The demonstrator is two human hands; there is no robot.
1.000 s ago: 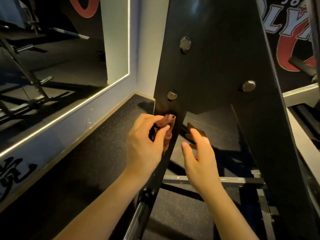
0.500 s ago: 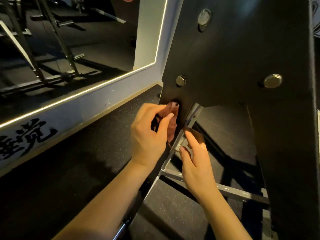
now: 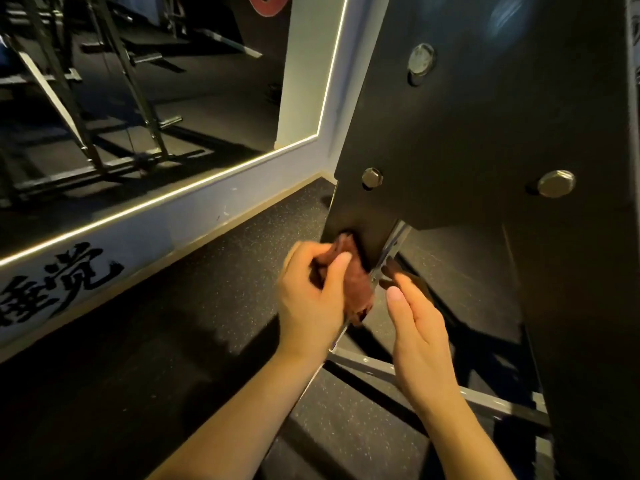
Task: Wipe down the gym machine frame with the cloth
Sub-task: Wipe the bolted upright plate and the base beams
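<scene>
Against the lower leg of the gym machine frame (image 3: 362, 216), the left grip (image 3: 311, 292) is clamped on the bunched reddish cloth (image 3: 356, 289); the right grip (image 3: 415, 320) hovers slack-fingered, holding nothing. Best spread the cloth flat and stroke along the leg's edges.

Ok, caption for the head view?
Left hand presses a reddish-brown cloth to the black metal machine frame; right hand open.

A large mirror (image 3: 145, 109) fills the left wall (image 3: 194, 223), edged by a thin lit strip (image 3: 159, 199). Metal racks (image 3: 65, 81) show in its reflection. Below it the wall is white, with black brush characters (image 3: 69, 282). The floor (image 3: 166, 348) is dark, speckled rubber.
</scene>
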